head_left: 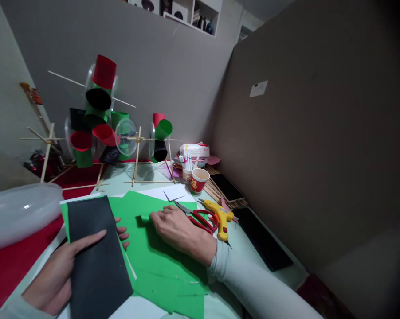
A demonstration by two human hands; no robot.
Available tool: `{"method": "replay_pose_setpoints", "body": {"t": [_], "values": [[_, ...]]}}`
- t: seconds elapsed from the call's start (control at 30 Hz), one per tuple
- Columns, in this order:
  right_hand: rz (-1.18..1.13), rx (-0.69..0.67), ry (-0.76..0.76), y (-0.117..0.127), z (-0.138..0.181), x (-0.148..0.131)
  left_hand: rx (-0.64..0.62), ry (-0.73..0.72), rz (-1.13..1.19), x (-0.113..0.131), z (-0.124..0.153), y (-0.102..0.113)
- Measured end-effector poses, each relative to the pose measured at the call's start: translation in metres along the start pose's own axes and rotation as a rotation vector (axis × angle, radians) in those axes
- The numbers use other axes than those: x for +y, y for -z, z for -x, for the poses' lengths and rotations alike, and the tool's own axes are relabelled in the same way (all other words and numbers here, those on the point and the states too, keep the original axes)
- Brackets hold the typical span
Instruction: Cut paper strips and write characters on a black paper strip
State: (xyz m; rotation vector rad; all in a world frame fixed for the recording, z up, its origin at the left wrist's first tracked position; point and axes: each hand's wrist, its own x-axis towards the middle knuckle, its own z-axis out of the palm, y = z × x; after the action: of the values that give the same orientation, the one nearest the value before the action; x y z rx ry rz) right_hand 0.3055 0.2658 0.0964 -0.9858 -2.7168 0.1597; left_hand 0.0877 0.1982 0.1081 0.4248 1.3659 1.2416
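Observation:
My left hand (62, 266) holds a black sheet of card (96, 252), thumb on top and fingers curled beneath its right edge. Some green and white paper edges show under that sheet. My right hand (176, 228) rests low over large green paper (173, 283), its fingers bent together at a small green paper strip (144, 218). Just beyond the right hand lie red-handled scissors (203, 220), blades pointing up and left. A yellow glue gun (220, 217) lies to the right of the scissors.
At the back, a wooden-stick frame (137, 155) carries clear discs and red, green and black paper tubes. A red paper cup (199, 180), a phone (227, 187) and a long black object (261, 239) are on the right. A translucent balloon-like object (20, 215) is at left.

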Motion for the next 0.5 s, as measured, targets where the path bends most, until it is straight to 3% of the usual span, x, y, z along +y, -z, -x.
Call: {"method": "replay_pose_setpoints", "body": {"t": [0.23,0.37,0.5], "values": [[-0.357,0.278,-0.176,0.023,0.003,0.0,-0.013,-0.001,0.005,-0.002,0.0,-0.003],[-0.557,0.257,-0.192,0.025,0.004,0.011,-0.029,-0.001,-0.012,-0.002,0.001,0.001],[-0.564,0.184,-0.165,0.039,0.011,0.026,-0.091,0.017,0.002,-0.006,-0.007,0.008]]}}
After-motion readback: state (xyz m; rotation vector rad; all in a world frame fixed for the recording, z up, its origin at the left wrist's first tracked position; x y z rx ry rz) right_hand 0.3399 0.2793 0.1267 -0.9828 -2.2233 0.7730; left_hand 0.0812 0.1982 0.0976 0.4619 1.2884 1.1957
